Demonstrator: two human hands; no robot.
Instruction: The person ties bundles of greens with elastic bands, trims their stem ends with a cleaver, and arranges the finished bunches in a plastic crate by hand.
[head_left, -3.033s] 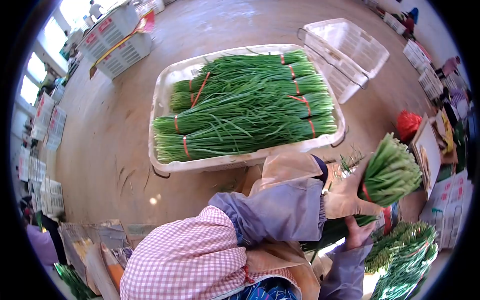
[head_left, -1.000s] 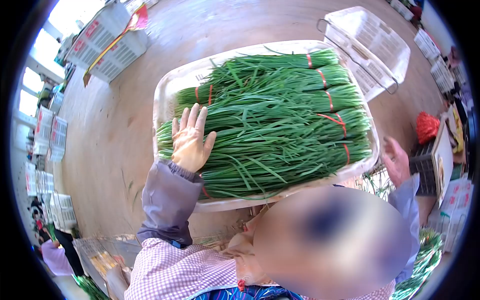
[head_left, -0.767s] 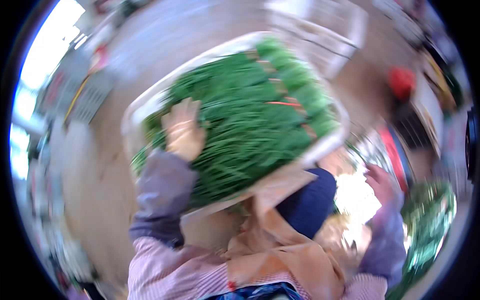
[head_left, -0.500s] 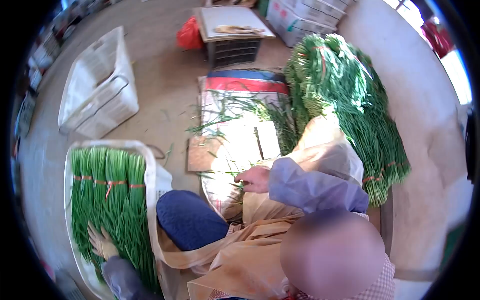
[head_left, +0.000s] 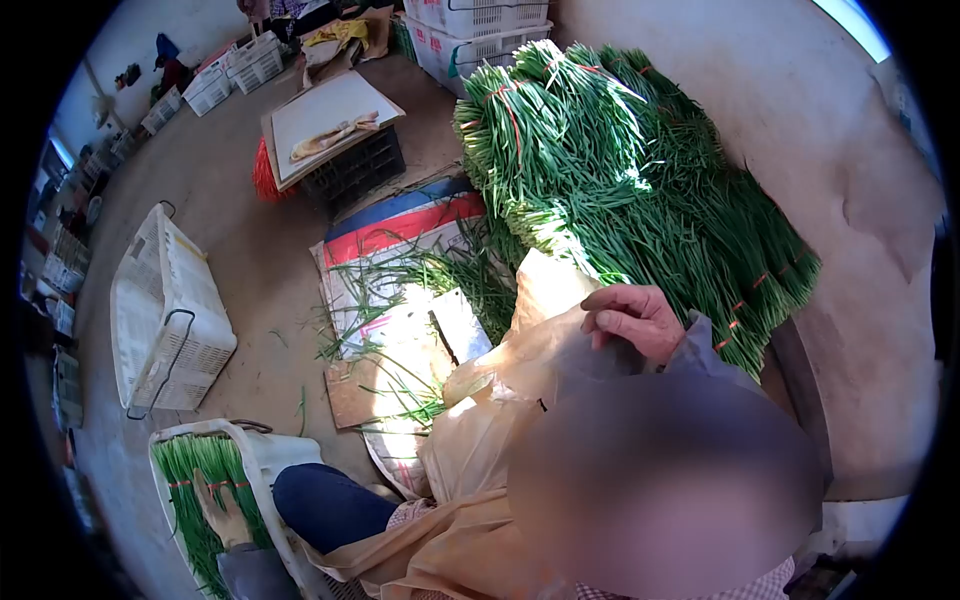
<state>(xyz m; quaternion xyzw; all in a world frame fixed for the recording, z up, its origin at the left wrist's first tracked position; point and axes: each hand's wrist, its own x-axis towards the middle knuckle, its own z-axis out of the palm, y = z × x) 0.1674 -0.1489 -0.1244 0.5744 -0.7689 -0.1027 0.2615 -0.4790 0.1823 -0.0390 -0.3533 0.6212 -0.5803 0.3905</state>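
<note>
1. The left hand (head_left: 222,510) lies flat on the banded green stalks (head_left: 198,458), its fingers spread and straight, not gripping.
2. Those stalks sit inside a white crate (head_left: 260,478) at the lower left, beside the person's dark blue knee (head_left: 330,508); a red band crosses them near the fingers.
3. The right hand (head_left: 640,322) is raised in front of the body, its fingers loosely bent and partly open.
4. Just beyond the right hand is a large heap of green bundles (head_left: 640,190), several tied with red bands.
5. Between the heap and the crates at the left, a striped sack (head_left: 400,238) is spread on the floor, with loose stalks (head_left: 440,268) scattered over it and a brown board (head_left: 350,393) on its near part.
6. A tan apron (head_left: 460,545) covers the lap.
7. A 2nd white crate (head_left: 195,325) stands on the floor at the left.
8. Farther off, a pale board (head_left: 330,108) rests on a black crate (head_left: 355,172), with something red (head_left: 265,177) beside it.
9. White crates (head_left: 480,45) are stacked behind the heap.
</note>
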